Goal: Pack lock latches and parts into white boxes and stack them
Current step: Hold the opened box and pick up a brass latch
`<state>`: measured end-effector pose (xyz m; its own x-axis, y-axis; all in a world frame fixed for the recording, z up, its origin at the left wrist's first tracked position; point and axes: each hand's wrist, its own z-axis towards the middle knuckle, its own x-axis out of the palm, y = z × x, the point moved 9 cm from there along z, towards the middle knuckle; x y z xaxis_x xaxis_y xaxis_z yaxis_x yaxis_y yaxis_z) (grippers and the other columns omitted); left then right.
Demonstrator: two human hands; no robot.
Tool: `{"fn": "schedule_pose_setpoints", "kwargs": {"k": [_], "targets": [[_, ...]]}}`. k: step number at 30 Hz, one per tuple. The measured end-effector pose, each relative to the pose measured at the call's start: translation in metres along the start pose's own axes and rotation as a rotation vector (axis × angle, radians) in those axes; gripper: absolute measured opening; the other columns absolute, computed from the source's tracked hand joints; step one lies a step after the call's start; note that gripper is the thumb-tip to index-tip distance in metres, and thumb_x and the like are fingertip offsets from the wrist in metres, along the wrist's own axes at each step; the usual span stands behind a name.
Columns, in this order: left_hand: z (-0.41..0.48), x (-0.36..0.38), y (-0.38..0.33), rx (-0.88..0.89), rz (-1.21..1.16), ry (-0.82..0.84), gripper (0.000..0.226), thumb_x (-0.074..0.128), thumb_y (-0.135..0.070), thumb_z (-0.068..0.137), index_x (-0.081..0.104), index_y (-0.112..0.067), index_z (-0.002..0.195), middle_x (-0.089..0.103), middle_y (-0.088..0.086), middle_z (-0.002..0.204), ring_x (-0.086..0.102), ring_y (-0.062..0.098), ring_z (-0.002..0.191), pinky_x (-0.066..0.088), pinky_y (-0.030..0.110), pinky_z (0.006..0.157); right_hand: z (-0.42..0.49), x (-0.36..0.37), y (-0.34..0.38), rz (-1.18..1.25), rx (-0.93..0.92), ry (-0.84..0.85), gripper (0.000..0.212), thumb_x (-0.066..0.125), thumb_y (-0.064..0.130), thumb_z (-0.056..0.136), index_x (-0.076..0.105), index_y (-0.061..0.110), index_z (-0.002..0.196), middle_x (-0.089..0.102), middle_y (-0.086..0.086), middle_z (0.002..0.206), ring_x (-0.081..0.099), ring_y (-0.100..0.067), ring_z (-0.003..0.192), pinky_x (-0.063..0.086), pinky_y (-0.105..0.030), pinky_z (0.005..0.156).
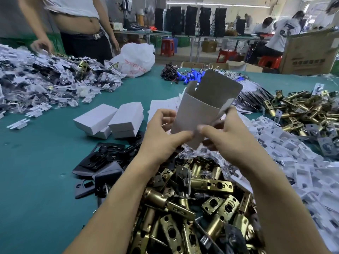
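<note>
Teal table (45, 162), red stools (167, 47) (ceiling strip-lights (233, 4)).

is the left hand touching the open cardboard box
Touching. The head view shows the left hand with its thumb pressed on the lower front of the open cardboard box, fingers curled at its left edge.

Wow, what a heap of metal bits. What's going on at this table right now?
A person holds a half-folded cardboard box in both hands, the left hand and right hand pinching its lower end, its top flaps open. Beneath lies a heap of brass lock latches. A few closed white boxes sit piled on the green table to the left, next to black plates.
</note>
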<state>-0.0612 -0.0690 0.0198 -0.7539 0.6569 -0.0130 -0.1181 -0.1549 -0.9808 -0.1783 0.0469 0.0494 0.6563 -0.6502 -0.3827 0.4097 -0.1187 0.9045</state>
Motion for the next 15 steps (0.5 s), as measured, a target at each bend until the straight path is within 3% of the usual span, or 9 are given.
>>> {"fn": "schedule_pose_setpoints", "kwargs": {"k": [3, 6, 9, 11, 13, 15], "targets": [[0.002, 0.003, 0.011, -0.072, -0.034, 0.072, 0.064, 0.091, -0.015, 0.064, 0.059, -0.020, 0.119, 0.067, 0.014, 0.117, 0.071, 0.029, 0.102, 0.062, 0.050, 0.077, -0.002, 0.001, 0.003, -0.050, -0.056, 0.131, 0.034, 0.061, 0.019, 0.094, 0.038, 0.030, 0.117, 0.064, -0.003, 0.100, 0.064, -0.022, 0.094, 0.053, -0.041, 0.085], [-0.003, 0.019, 0.014, -0.094, 0.016, 0.242, 0.052, 0.087, -0.018, 0.064, 0.070, -0.018, 0.113, 0.074, 0.017, 0.105, 0.073, 0.028, 0.096, 0.060, 0.042, 0.078, -0.009, 0.005, 0.010, -0.032, -0.122, 0.285, 0.043, 0.055, 0.013, 0.098, 0.037, 0.031, 0.133, 0.068, -0.004, 0.112, 0.064, -0.020, 0.105, 0.051, -0.042, 0.095], [-0.008, 0.025, 0.014, -0.092, 0.011, 0.292, 0.041, 0.085, -0.012, 0.063, 0.074, -0.010, 0.102, 0.073, 0.022, 0.097, 0.070, 0.024, 0.084, 0.055, 0.039, 0.066, -0.014, 0.007, 0.021, -0.049, -0.173, 0.331, 0.050, 0.060, 0.010, 0.096, 0.048, 0.040, 0.134, 0.068, -0.001, 0.111, 0.067, -0.012, 0.090, 0.055, -0.033, 0.083], [-0.007, 0.021, 0.014, -0.108, -0.026, 0.260, 0.042, 0.092, -0.010, 0.060, 0.075, -0.011, 0.099, 0.076, 0.015, 0.092, 0.071, 0.021, 0.080, 0.054, 0.031, 0.057, -0.011, 0.003, 0.022, -0.054, -0.178, 0.257, 0.050, 0.060, 0.008, 0.094, 0.055, 0.040, 0.132, 0.068, 0.004, 0.108, 0.067, -0.007, 0.082, 0.056, -0.027, 0.075], [-0.008, 0.016, 0.015, -0.154, -0.073, 0.221, 0.045, 0.094, -0.017, 0.057, 0.074, -0.015, 0.097, 0.077, 0.008, 0.088, 0.073, 0.022, 0.076, 0.055, 0.029, 0.052, -0.004, -0.010, 0.009, -0.065, -0.082, 0.081, 0.049, 0.054, 0.007, 0.095, 0.055, 0.029, 0.139, 0.066, 0.005, 0.105, 0.069, -0.013, 0.083, 0.058, -0.033, 0.079], [-0.010, 0.014, 0.017, -0.200, -0.119, 0.188, 0.048, 0.095, -0.019, 0.054, 0.072, -0.015, 0.096, 0.077, 0.005, 0.086, 0.074, 0.024, 0.073, 0.056, 0.028, 0.051, 0.001, -0.028, -0.008, -0.233, 0.027, -0.095, 0.045, 0.047, 0.007, 0.097, 0.053, 0.017, 0.140, 0.065, 0.002, 0.107, 0.065, -0.014, 0.074, 0.057, -0.032, 0.071]]}}
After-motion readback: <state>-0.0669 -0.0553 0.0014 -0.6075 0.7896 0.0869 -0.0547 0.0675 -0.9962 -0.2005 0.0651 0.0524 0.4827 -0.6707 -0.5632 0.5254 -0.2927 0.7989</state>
